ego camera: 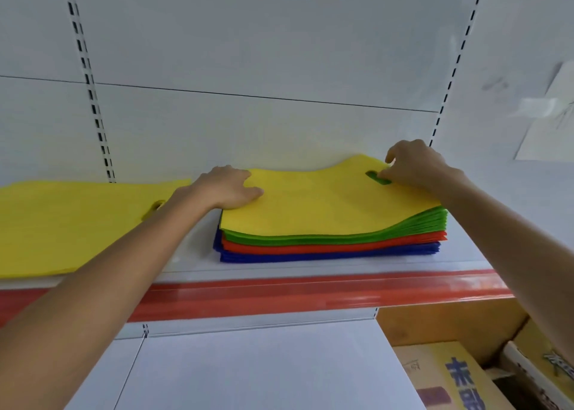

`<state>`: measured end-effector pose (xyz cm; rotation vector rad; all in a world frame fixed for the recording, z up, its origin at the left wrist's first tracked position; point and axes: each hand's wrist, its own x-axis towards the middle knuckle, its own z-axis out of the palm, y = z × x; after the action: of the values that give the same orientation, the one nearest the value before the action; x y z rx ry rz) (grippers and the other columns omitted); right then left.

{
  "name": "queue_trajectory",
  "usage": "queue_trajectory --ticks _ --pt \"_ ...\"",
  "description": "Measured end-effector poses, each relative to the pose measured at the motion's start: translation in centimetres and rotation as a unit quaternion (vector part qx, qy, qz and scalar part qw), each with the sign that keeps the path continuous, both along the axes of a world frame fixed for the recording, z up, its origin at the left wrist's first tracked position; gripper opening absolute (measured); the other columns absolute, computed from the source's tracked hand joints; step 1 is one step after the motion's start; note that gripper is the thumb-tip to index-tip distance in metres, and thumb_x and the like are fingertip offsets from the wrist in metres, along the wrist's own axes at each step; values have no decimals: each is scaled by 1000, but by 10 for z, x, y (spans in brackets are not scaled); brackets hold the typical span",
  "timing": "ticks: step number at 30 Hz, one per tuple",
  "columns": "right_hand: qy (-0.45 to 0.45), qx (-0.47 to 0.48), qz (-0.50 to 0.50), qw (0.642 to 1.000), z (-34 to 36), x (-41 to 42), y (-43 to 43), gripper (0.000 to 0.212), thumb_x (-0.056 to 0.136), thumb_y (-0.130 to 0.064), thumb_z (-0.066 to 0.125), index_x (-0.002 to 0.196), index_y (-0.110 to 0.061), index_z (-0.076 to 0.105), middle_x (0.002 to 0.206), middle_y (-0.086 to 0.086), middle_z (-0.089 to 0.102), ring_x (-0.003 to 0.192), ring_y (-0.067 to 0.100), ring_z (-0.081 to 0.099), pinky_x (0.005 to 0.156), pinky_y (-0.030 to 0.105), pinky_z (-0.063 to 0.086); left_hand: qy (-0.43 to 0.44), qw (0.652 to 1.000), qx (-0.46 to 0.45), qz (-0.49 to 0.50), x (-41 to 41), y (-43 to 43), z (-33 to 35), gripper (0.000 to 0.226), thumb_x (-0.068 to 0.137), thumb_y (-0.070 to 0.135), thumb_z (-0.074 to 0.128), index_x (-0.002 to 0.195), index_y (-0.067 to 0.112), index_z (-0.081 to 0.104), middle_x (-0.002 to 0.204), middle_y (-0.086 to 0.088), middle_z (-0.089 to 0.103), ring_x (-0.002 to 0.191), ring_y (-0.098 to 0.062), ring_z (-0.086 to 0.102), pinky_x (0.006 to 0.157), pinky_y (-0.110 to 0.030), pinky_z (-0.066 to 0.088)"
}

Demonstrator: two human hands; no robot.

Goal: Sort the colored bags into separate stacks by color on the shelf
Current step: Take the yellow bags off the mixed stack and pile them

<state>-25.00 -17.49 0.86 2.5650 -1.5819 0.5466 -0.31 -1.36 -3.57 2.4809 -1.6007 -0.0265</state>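
White shelf [192,262], red-edged: top yellow bag [310,204] on mixed stack [335,242] (green, red, blue beneath), left hand [230,189] flat on its left edge, right hand [410,167] pinching at the handle slot, likely to lift it toward the yellow stack [62,223] alongside.

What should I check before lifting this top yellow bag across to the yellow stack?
Right hand pinches top yellow bag at its handle cutout: ok.
Left hand rests on that bag's left edge: ok.
Only one bag caught, no green bags with it: cannot tell.
Yellow stack lies to the left on the shelf: ok.
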Motion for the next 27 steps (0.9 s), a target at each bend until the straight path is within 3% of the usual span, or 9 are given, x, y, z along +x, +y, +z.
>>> queue_trajectory --ticks 4,10,16,21,27 --pt "-1 5 0 1000 -4 -3 -9 36 81 -24 68 111 -4 62 109 15 60 92 30 57 71 33 45 20 998 54 7 -9 -6 -1 63 97 50 30 147 13 25 151 -12 27 136 -27 30 105 -31 29" --pt "-8 -8 14 1000 -8 -4 -13 34 82 -25 67 110 -5 62 109 15 59 96 33 58 71 33 44 16 999 35 13 -11 -5 -2 62 96 49 31 145 10 30 150 -12 30 135 -27 31 105 -32 29" --pt "15 -62 22 998 -7 -6 -8 33 85 -29 65 110 -6 61 109 13 60 96 33 58 71 32 41 20 998 -59 -19 -17 -2 -5 61 93 41 48 145 15 30 154 -2 23 139 -22 26 110 -32 24" --pt "15 -111 40 993 -4 -4 -5 31 83 -23 66 110 -7 62 110 13 61 98 33 58 70 30 36 52 988 -146 -28 -27 1 -1 52 86 25 64 134 12 48 146 -4 38 134 -22 34 104 -28 28" --pt "-76 -55 64 994 -2 -5 -10 35 78 -10 67 112 -9 63 113 14 59 99 33 57 73 34 46 113 974 -191 39 -25 2 7 47 79 9 71 124 14 59 139 -9 45 126 -24 43 92 -25 37"
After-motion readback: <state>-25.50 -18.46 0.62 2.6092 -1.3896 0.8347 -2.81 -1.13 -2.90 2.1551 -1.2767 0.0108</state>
